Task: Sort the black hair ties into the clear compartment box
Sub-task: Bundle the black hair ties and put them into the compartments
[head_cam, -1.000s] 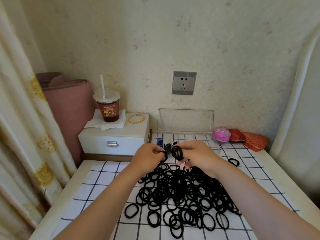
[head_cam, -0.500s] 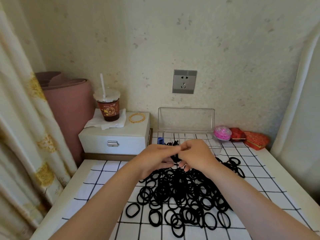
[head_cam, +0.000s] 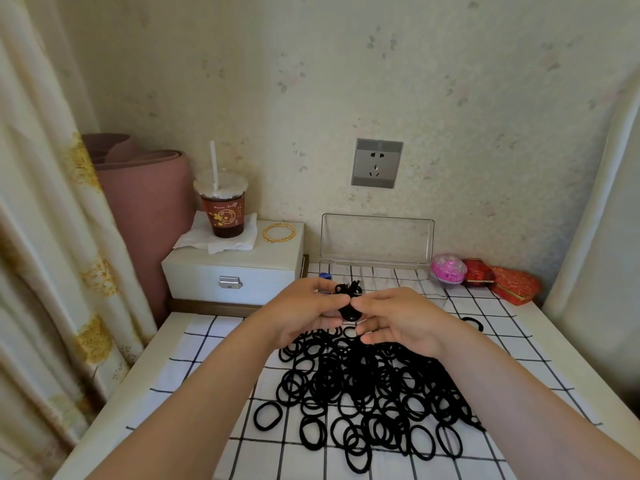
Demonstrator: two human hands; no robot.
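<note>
Hands moved together; left hand, right hand grips pinch hair-tie bundle over pile.

Soft daylight (edges warped, blurred)

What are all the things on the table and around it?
hair tie pile: countless, black, on the checked cloth
held hair ties: small bunch, black, between both hands
compartment box: one, clear, lid open, behind the hands
checked cloth: one, white with black lines, under the pile
drink cup: one, brown, on the drawer box
bangles: count unclear, gold, beside the cup
drawer box: one, white, left of the compartment box
wall socket: one, grey, above the compartment box
round box: one, pink, beside the compartment box
red boxes: two, red, far right
left hand: one, pinching the held hair ties
right hand: one, pinching the held hair ties
</note>
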